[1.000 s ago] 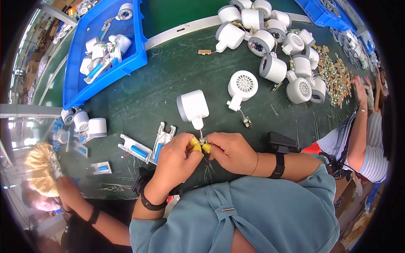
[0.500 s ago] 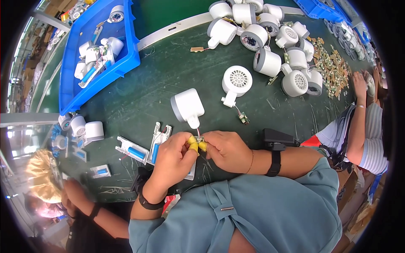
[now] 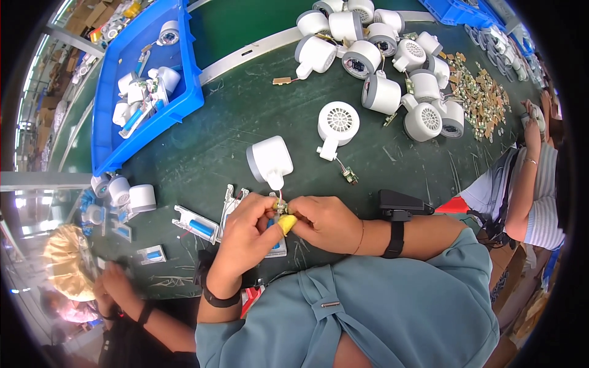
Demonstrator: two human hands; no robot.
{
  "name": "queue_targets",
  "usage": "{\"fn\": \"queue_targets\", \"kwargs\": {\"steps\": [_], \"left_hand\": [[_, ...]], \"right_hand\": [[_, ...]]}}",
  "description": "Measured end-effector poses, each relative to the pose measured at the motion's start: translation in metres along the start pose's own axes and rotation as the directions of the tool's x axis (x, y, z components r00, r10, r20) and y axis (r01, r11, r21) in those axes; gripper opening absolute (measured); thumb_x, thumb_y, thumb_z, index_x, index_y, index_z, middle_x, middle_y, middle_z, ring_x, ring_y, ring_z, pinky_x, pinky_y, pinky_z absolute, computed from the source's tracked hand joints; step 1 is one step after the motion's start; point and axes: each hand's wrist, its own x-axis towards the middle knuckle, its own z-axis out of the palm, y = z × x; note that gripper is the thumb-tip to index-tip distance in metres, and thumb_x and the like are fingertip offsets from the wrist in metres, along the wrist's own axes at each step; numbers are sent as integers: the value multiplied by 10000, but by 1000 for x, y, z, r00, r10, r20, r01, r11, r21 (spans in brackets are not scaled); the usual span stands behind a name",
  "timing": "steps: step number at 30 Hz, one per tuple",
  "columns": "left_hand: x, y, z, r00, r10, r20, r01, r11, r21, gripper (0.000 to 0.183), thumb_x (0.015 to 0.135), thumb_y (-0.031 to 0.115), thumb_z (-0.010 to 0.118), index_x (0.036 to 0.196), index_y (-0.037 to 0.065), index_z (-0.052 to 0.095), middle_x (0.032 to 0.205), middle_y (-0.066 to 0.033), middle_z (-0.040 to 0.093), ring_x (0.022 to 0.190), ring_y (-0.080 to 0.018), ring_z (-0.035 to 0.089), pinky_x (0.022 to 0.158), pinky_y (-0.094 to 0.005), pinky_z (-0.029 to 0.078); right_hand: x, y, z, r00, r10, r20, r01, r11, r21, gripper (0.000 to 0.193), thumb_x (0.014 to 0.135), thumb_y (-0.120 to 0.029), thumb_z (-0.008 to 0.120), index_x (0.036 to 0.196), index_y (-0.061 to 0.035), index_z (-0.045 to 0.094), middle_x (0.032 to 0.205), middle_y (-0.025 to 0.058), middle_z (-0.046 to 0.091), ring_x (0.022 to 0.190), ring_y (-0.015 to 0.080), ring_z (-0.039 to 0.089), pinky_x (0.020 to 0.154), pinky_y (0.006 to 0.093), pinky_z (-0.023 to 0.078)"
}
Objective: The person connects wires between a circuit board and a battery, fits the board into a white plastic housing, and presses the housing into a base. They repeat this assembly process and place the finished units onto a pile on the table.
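In front of me my left hand and my right hand meet, both closed in a pinch on a small green circuit board. Yellow finger covers show at the fingertips. Thin wires run from the board up to a white fan head lying on its side just beyond my hands. Partly behind my left hand are white plastic casings with blue cylindrical cells. Fingers hide much of the board.
Another fan head with a dangling board lies ahead. Several fan heads and a heap of small boards sit at far right. A blue crate stands at left. Co-workers' arms flank both sides.
The fan head by my hands and the board have shifted slightly left and nearer me. My fingers have changed their hold on the board. The view has shifted slightly.
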Motion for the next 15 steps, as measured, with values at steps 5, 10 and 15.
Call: {"fn": "queue_targets", "kwargs": {"steps": [5,10,15], "left_hand": [[-2,-3,6,982,137,-129,-121,984,129,248,753,-11,735,996,2,690,771,-25,534,616,-107,457,542,-249,371],[-5,-14,10,965,207,-164,-142,931,337,290,723,88,729,999,4,698,869,-112,617,691,-275,628,601,-363,517],[-7,-8,16,937,314,-152,-216,865,453,254,734,103,721,965,4,691,860,-102,589,674,-275,632,576,-367,514]], "right_hand": [[3,-14,-8,997,5,71,3,994,-108,197,799,-58,679,966,-25,581,800,109,638,662,278,645,577,370,519],[24,-25,-41,991,-130,-13,115,919,-378,529,710,38,626,1221,-6,493,1190,190,567,1018,363,602,827,420,519],[62,-13,-40,984,-135,113,171,879,-446,672,727,41,630,1360,32,405,1323,219,460,1175,402,508,989,430,437]]}}
